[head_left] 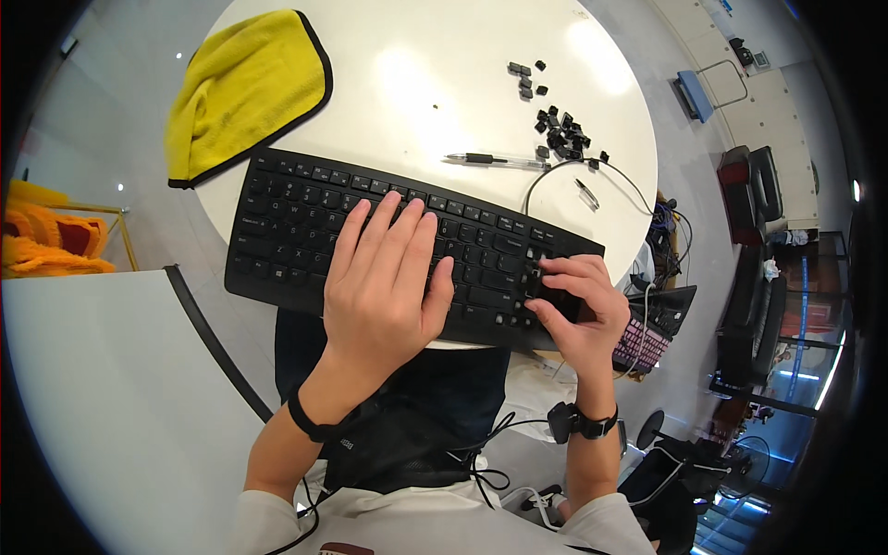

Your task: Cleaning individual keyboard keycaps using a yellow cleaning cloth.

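Observation:
A black keyboard [277, 236] lies at a slant on the round white table [370, 120]. My left hand [388, 291] rests on its middle keys, fingers stretched out and holding nothing. At the keyboard's right end, where several keys lack caps, my right hand [587, 310] is open, its thumb and curled fingers apart and touching that area; some of it is hidden under the fingers. Loose black keycaps [569, 134] lie scattered beyond the keyboard. A pen [490, 159] and a smaller pen-like item [585, 192] lie nearby, along with a thin cable.
A yellow cloth [250, 92] lies at the table's upper left. A grey-white surface [111, 388] is at lower left, with orange fabric [51, 240] above it. Right of the table are a pink-keyed keyboard [642, 344], tangled cables, a blue trolley [694, 95] and dark chairs [740, 194].

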The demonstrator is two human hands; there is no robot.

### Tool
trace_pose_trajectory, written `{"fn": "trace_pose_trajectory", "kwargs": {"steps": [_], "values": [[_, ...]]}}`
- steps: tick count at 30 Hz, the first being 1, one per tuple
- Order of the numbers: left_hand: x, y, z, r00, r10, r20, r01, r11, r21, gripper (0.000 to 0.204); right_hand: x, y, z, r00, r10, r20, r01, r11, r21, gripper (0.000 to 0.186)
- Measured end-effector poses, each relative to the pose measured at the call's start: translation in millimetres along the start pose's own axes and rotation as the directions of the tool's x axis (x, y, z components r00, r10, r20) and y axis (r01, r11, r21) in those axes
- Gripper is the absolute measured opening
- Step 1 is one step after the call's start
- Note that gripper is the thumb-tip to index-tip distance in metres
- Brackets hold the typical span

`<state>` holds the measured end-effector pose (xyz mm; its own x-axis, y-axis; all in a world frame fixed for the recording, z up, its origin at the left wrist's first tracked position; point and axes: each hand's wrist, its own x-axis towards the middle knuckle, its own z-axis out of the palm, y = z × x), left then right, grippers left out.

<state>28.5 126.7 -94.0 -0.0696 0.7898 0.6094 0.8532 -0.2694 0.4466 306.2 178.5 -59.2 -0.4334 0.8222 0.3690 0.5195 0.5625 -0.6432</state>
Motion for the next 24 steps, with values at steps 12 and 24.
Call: {"fn": "trace_pose_trajectory", "kwargs": {"steps": [12,24], "values": [[0.0,-1.9,0.7,1.000,-0.013,-0.027,0.013,1.000,0.000,0.040,2.5,3.3,2.5,1.000,0.021,0.003,-0.020,0.999,-0.040,0.033],[-0.6,-0.5,-0.9,0.999,-0.033,-0.033,0.033,0.999,0.008,0.040,3.6,3.9,1.4,0.997,0.069,0.035,-0.068,0.998,-0.016,0.033]]}}
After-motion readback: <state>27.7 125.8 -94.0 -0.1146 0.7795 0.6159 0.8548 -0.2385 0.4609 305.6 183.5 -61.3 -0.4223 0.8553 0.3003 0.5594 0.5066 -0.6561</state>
